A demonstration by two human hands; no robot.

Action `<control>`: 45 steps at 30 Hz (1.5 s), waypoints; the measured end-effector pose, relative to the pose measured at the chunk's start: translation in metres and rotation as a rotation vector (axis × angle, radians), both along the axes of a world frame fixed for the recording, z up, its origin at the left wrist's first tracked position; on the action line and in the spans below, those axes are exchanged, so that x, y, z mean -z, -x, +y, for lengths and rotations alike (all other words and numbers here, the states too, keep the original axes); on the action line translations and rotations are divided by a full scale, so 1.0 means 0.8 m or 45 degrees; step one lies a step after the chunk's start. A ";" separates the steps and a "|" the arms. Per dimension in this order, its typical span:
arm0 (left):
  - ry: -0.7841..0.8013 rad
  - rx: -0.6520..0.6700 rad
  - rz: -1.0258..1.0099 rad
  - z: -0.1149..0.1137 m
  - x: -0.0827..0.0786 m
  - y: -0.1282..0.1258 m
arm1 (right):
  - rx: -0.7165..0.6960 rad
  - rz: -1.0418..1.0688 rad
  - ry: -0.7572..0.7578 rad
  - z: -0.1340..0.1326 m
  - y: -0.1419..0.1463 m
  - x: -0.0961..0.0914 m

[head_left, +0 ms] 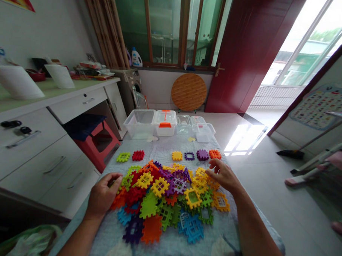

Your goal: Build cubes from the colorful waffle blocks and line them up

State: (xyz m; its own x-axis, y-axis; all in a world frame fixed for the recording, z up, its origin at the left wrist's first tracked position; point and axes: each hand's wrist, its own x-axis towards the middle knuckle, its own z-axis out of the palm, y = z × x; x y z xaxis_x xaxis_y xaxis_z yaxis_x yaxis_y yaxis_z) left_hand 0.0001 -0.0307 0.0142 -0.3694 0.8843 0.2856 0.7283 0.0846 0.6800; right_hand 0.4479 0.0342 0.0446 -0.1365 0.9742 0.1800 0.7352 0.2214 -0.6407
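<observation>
A heap of interlocking plastic building tiles (148, 205) with notched edges lies on the cloth-covered table, in yellow, green, red, orange, purple and blue. At its left edge rests my left hand (104, 192), fingers loosely curled with a gap to the thumb and no tile visible in them. My right hand (222, 175) is at the right side, thumb and fingers apart, by the yellow tiles (201, 179); whether it touches them I cannot tell. Behind the heap is a spaced row with a light green tile (123, 157), a red tile (138, 155), a yellow tile (177, 156), a purple stack (202, 155) and an orange tile (215, 154).
At the table's far end stand a clear plastic bin (139, 123), a lidded box with orange latches (165, 128) and several smaller clear containers (183, 123). A pink stool (103, 140) is by the drawers on the left. The table's right edge borders the tiled floor (257, 165).
</observation>
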 end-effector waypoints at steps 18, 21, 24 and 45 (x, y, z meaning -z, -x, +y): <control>-0.017 0.008 -0.005 0.000 0.000 0.000 | -0.030 0.042 0.019 -0.001 -0.003 0.010; -0.017 0.008 -0.005 0.001 0.001 0.000 | -0.041 0.017 -0.005 0.001 0.013 0.009; -0.023 0.011 -0.009 0.001 0.000 -0.001 | -0.073 -0.062 0.030 0.002 0.026 0.010; -0.087 0.047 0.007 0.000 -0.006 -0.005 | -0.031 -0.155 0.093 0.004 0.045 0.007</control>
State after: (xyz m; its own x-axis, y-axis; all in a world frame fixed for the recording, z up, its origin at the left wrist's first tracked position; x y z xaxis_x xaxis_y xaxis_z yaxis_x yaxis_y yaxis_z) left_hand 0.0039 -0.0311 0.0190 -0.3353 0.8757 0.3474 0.7337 0.0114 0.6794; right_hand 0.4120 0.0373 0.0387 -0.1765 0.9802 0.0896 0.8036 0.1961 -0.5619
